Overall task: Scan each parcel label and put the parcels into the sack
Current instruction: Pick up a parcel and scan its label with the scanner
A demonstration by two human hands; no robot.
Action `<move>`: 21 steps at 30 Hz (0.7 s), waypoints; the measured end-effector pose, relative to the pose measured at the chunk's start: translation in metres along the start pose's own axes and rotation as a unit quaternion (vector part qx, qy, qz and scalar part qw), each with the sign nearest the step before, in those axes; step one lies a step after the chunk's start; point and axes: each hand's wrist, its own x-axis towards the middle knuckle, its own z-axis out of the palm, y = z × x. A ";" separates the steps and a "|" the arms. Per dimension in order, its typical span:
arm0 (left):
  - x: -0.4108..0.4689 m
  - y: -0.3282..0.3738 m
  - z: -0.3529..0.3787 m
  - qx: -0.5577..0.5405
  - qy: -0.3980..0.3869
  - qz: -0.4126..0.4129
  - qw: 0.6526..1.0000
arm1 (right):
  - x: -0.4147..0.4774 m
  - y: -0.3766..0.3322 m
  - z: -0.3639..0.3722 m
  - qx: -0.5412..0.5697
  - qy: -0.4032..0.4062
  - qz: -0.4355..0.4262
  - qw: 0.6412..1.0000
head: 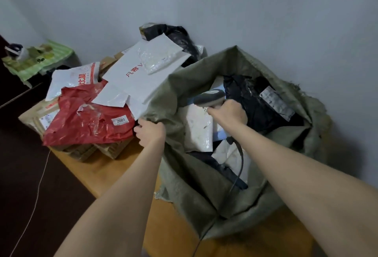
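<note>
Both forearms reach over the table. At nine o'clock the red parcel tops the waiting pile; left hand clutches the sack rim; right hand grips the scanner above bagged parcels. Its trailing cable might snag the sack.

Sack: olive-green woven, slumped on bench, mouth wide open, rim frayed. Inside: black poly parcel with white label up, white bubble mailer, others beneath. Scanner: grey handheld, over the mouth, cable trailing across near rim. Pile left of sack: red poly parcel stickered "2001", white mailers, brown cartons underneath.
</note>
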 end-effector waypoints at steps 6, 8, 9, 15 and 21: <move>-0.011 0.008 0.039 0.097 -0.202 0.152 0.963 | 0.036 0.051 -0.019 0.028 0.030 0.202 0.978; -0.012 -0.002 0.055 0.094 -0.275 0.115 0.950 | 0.045 0.068 -0.012 0.107 -0.002 0.245 0.963; -0.011 -0.007 0.063 0.076 -0.297 0.090 0.948 | 0.048 0.074 -0.006 0.148 -0.009 0.236 0.960; -0.007 -0.015 0.081 0.094 -0.409 0.043 0.907 | 0.073 0.041 0.011 0.143 -0.010 0.078 0.987; 0.010 -0.026 0.068 0.063 -0.123 0.035 0.990 | 0.088 0.063 0.023 -0.023 -0.140 0.135 0.981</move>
